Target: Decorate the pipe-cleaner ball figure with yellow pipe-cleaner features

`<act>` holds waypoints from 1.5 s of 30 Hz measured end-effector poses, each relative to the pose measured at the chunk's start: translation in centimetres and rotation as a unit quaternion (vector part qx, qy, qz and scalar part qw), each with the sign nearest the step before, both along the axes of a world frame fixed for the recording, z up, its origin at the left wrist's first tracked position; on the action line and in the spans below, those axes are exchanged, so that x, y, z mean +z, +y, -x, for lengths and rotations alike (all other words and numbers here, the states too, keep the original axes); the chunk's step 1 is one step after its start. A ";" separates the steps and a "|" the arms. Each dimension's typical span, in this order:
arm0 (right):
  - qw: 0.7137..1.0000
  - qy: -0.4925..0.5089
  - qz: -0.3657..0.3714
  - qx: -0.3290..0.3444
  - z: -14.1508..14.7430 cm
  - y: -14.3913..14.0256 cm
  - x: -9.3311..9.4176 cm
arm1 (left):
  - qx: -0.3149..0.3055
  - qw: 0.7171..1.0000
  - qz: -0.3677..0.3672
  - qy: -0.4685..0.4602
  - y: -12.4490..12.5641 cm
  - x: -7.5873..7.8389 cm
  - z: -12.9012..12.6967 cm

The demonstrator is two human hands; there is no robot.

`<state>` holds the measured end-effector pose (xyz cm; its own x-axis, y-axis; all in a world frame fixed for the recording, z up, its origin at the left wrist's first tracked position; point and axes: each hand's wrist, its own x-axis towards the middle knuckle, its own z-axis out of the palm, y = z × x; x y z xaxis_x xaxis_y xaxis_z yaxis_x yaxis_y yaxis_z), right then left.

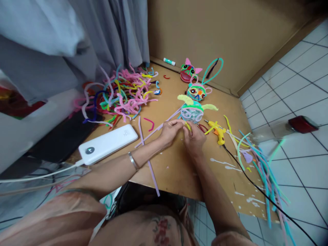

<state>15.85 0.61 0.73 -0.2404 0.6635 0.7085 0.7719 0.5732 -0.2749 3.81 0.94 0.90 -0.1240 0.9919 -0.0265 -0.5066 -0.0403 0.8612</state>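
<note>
Brown cardboard [179,164] covers the floor beside white tiles [302,102], and both hands meet at its middle: the left hand [170,131] and right hand [194,138] are drawn close together, fingertips pinched on a short yellow pipe cleaner [188,126], held just below the pipe-cleaner figure [192,111] so the piece sits right at its base. Within easy reach of the right hand lies the yellow glue gun [217,131], cord trailing off, while a tangled heap of pipe cleaners [123,94] and a white power bank [107,143] wait off to the left.
</note>
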 end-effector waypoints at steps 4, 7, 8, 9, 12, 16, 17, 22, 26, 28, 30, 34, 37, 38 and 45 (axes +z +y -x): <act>1.000 -0.007 0.004 -0.002 -0.4 0.1 0.0 | -0.020 1.000 0.011 -0.011 -0.3 0.2 -0.2; 1.000 -0.008 0.014 -0.005 -0.8 0.5 -0.1 | -0.034 0.999 0.018 0.005 -0.4 0.0 -0.2; 1.000 -0.001 0.018 -0.001 -1.0 0.6 -0.1 | -0.040 0.999 0.017 0.012 -0.4 0.0 -0.2; 1.000 0.010 0.023 0.007 -1.1 0.8 -0.1 | -0.045 0.999 0.013 0.022 -0.4 -0.1 -0.2; 0.997 0.062 0.044 0.033 -1.6 1.3 -0.3 | -0.058 0.995 -0.017 0.073 -0.3 -0.3 0.0; 0.987 0.123 0.082 0.061 -2.0 1.6 -0.3 | -0.055 0.982 -0.052 0.172 0.2 -0.6 0.6; 0.985 0.128 0.092 0.069 -2.1 1.6 -0.3 | -0.053 0.979 -0.057 0.189 0.4 -0.6 0.9; 0.986 0.105 0.095 0.091 -2.2 1.3 0.3 | -0.124 0.967 -0.075 0.208 1.4 0.1 2.3; 0.989 0.067 0.088 0.097 -2.2 1.0 0.9 | -0.188 0.958 -0.089 0.200 1.5 1.0 3.0; 0.989 0.053 0.095 0.097 -2.2 1.0 1.1 | -0.175 0.964 -0.085 0.184 1.4 1.1 2.9; 0.989 0.051 0.102 0.095 -2.2 0.9 1.2 | -0.152 0.973 -0.067 0.160 1.3 0.9 2.6; 0.992 0.055 0.094 0.064 -1.9 0.7 1.0 | -0.110 0.991 -0.012 0.081 1.2 0.2 1.7; 0.997 0.022 0.061 0.041 -1.2 0.2 0.7 | -0.071 0.997 0.011 0.023 1.0 0.1 1.1; 0.998 0.006 0.052 0.034 -1.0 0.0 0.5 | -0.057 0.998 0.020 0.009 0.8 0.1 0.9; 0.999 -0.006 0.051 0.002 -0.4 -0.5 0.6 | -0.051 0.995 0.067 -0.053 0.1 0.7 0.4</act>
<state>16.26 0.06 1.32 -0.2502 0.7311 0.6347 0.7733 0.5454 -0.3233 3.44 1.02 1.60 -0.0125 0.9860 -0.1661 -0.5900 0.1268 0.7973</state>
